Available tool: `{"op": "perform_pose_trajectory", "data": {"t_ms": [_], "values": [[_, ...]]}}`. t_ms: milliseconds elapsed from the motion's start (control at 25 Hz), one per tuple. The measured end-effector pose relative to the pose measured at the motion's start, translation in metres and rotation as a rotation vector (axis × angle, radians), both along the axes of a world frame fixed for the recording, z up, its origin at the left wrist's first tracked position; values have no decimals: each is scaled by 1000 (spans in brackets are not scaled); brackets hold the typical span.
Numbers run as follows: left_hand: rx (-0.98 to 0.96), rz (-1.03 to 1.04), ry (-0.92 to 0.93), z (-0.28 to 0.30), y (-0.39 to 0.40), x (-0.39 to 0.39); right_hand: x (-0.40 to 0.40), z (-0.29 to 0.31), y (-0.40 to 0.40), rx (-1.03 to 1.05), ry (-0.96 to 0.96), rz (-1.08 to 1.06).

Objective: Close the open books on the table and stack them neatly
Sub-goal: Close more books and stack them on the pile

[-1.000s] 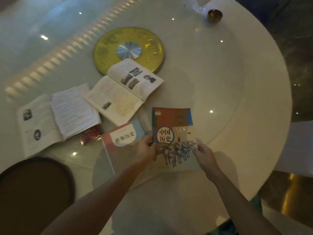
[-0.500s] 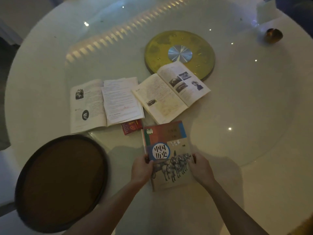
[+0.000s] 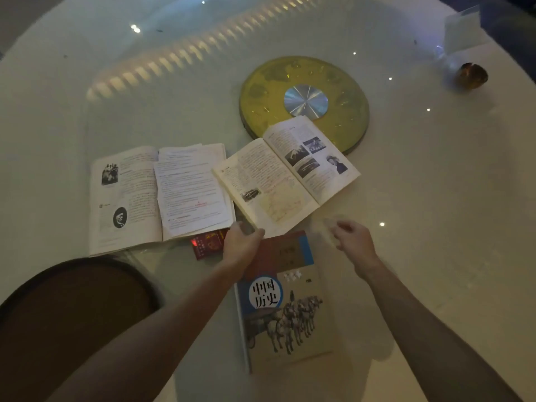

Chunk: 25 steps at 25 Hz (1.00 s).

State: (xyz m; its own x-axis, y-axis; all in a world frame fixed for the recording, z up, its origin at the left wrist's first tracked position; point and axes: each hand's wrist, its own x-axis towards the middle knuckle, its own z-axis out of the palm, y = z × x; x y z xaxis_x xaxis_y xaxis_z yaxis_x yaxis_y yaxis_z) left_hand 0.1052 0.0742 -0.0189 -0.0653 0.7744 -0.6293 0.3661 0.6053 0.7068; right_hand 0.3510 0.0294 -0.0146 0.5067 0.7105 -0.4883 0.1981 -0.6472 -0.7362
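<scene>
A closed book with horses on its cover [image 3: 287,311] lies flat near the table's front edge, on top of another closed book that is hidden under it. Beyond it an open book [image 3: 285,177] lies tilted, its far page over a gold disc. A second open book [image 3: 153,195] with loose sheets on its right page lies to the left. My left hand [image 3: 242,245] is at the near corner of the tilted open book, fingers touching its lower edge. My right hand [image 3: 349,237] hovers blurred just right of that corner, fingers apart, holding nothing.
A gold turntable disc [image 3: 304,103] sits at the table's centre. A small red booklet [image 3: 207,243] lies between the books. A dark round tray [image 3: 72,314] is at the near left. A small brown cup [image 3: 471,76] and a clear card stand [image 3: 461,30] are at the far right.
Both hands let go of the horse-cover book, now resting on the stack, and moved forward to the near edge of the tilted open book. The camera view shifted right and closer.
</scene>
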Motion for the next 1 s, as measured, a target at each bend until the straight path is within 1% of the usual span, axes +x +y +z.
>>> {"op": "perform_pose_trajectory", "data": {"t_ms": [120, 200, 240, 280, 360, 400, 480, 640, 760, 800, 880, 1000], "values": [[-116, 177, -111, -3, 33, 16, 12, -7, 52, 77, 284, -138], [-168, 258, -159, -6, 44, 22, 16, -10, 73, 114, 515, -258], [-195, 294, -177, -8, 47, 24, 16, -10, 82, 126, 600, -310], [-216, 327, -189, -10, 49, 26, 16, -12, 88, 140, 648, -342], [-254, 382, -196, -15, 52, 26, 10, -16, 94, 188, 634, -315], [-267, 402, -190, -19, 53, 27, 7, -18, 93, 214, 584, -265], [-284, 438, -183, -22, 55, 28, 1, -22, 84, 246, 415, -103], [-292, 510, -196, -20, 59, 32, -8, -37, 66, 284, 71, 392], [-301, 571, -237, -17, 62, 34, -16, -44, 60, 247, -415, 718], [-310, 590, -256, -19, 63, 34, -18, -43, 59, 220, -524, 801], [-310, 588, -294, -18, 63, 31, -21, -39, 59, 134, -610, 893], [-274, 500, -292, -16, 61, 30, -28, -28, 60, 14, -584, 887]]}}
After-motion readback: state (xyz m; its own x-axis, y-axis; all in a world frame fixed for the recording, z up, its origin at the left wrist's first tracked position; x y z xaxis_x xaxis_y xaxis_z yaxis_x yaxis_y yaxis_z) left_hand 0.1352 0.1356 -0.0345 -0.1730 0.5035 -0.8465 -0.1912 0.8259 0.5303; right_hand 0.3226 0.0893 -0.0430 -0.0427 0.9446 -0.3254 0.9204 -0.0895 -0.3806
